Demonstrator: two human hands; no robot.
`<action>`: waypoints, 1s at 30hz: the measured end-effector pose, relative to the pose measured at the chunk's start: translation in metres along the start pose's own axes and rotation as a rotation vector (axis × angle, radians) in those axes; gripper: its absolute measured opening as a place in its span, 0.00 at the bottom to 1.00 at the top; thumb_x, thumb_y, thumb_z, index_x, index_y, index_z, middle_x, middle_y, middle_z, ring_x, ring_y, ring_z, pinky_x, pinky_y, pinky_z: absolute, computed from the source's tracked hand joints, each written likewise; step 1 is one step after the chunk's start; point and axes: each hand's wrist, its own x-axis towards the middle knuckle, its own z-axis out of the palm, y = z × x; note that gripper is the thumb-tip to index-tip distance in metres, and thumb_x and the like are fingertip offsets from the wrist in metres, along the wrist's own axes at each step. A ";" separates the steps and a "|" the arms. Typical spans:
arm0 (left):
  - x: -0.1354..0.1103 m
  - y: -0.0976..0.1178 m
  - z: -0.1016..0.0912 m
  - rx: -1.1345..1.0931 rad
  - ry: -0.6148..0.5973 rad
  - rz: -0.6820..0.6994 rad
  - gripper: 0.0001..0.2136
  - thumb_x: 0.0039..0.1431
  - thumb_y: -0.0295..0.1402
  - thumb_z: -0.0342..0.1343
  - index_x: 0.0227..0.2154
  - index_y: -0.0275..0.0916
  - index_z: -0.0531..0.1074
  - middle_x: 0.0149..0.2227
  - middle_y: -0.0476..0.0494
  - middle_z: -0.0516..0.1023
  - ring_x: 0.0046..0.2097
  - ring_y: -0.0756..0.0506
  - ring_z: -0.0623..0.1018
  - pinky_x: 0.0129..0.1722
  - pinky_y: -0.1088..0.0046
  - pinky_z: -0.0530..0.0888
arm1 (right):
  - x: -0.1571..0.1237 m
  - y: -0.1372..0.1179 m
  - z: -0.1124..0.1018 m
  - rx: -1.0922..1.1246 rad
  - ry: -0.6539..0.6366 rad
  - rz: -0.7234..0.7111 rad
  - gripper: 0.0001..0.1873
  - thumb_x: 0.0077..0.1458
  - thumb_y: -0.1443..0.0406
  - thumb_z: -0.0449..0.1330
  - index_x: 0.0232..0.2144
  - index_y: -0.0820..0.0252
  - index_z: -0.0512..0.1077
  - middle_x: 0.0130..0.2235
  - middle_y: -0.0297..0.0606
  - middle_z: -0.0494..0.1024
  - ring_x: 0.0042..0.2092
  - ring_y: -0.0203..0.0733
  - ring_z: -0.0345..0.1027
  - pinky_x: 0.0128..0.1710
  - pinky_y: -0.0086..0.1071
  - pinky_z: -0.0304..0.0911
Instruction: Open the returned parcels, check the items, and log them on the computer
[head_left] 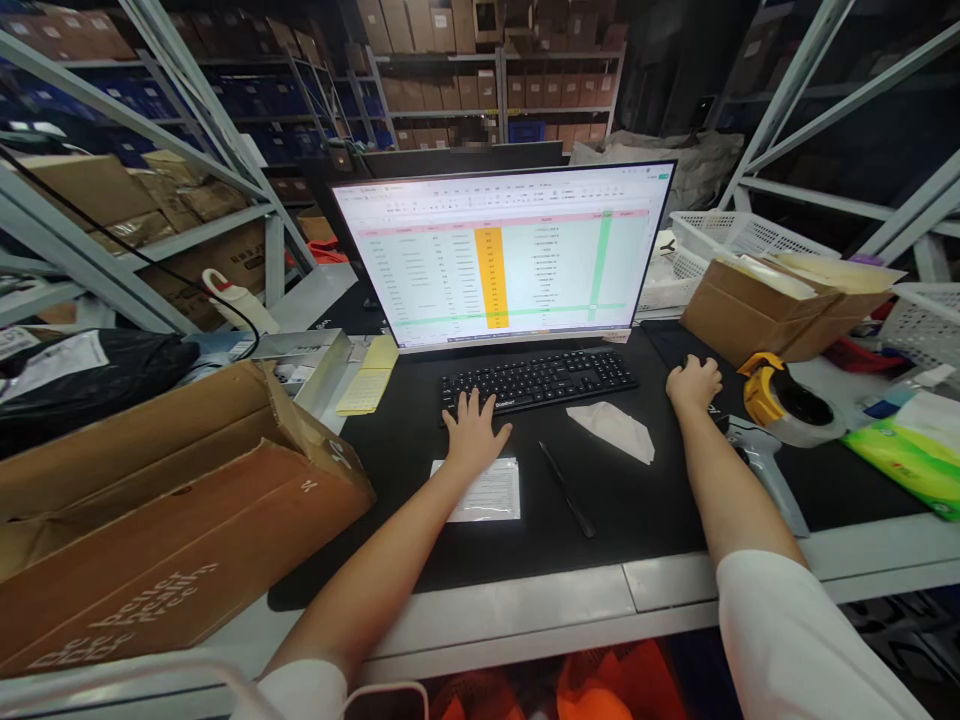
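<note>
At the front edge of the keyboard (551,381), the left hand (475,436) rests with its fingers spread apart over the left-end keys, gripping nothing. To the right of the keyboard, the right hand (694,386) curves over a dark object, probably a mouse (685,361); as it is mostly covered, whether the fingers clamp it cannot be told. The keyboard sits directly before the monitor (510,343), presumably to keep the spreadsheet (551,275) in view during input. A pen (566,488) and a printed packet (496,498) lie in front, apparently for easy reach. A scanner (771,468) lies beside the right arm (724,470). A black mat (637,515) covers part of the pale worktop (525,615). An open cardboard box (195,540) stands at left; beyond the monitor, metal shelving (500,85) holds rows of cartons (590,91).
</note>
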 end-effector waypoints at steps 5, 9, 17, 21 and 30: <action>0.000 0.000 0.000 -0.009 0.001 -0.004 0.33 0.69 0.52 0.45 0.71 0.42 0.58 0.75 0.32 0.50 0.75 0.27 0.50 0.67 0.32 0.55 | 0.000 0.001 0.000 0.009 -0.004 -0.006 0.22 0.63 0.64 0.54 0.58 0.62 0.73 0.62 0.56 0.63 0.58 0.60 0.60 0.55 0.51 0.59; 0.000 0.000 0.000 -0.007 0.009 0.001 0.33 0.69 0.51 0.46 0.71 0.42 0.58 0.75 0.32 0.50 0.75 0.27 0.50 0.66 0.31 0.55 | 0.000 0.001 0.001 0.021 -0.004 -0.016 0.24 0.63 0.65 0.54 0.60 0.62 0.72 0.63 0.57 0.63 0.58 0.61 0.61 0.55 0.52 0.59; -0.002 0.001 -0.001 -0.028 0.007 -0.001 0.33 0.69 0.51 0.47 0.71 0.41 0.58 0.75 0.33 0.50 0.75 0.27 0.50 0.67 0.31 0.55 | -0.002 0.002 -0.004 0.052 -0.025 -0.085 0.26 0.60 0.62 0.56 0.60 0.60 0.73 0.63 0.55 0.65 0.56 0.60 0.64 0.55 0.52 0.61; -0.002 0.001 -0.002 -0.050 0.014 -0.002 0.33 0.68 0.52 0.48 0.71 0.42 0.58 0.75 0.33 0.50 0.75 0.27 0.49 0.67 0.31 0.54 | -0.005 0.001 -0.007 0.070 -0.043 -0.120 0.27 0.60 0.62 0.57 0.60 0.60 0.74 0.63 0.54 0.66 0.57 0.61 0.64 0.57 0.52 0.62; -0.004 0.003 -0.010 -0.112 -0.031 -0.009 0.34 0.68 0.51 0.49 0.72 0.40 0.57 0.76 0.31 0.46 0.75 0.27 0.47 0.67 0.30 0.51 | -0.002 -0.001 -0.006 0.075 -0.044 -0.128 0.26 0.60 0.61 0.58 0.60 0.59 0.75 0.61 0.54 0.67 0.58 0.64 0.64 0.57 0.55 0.61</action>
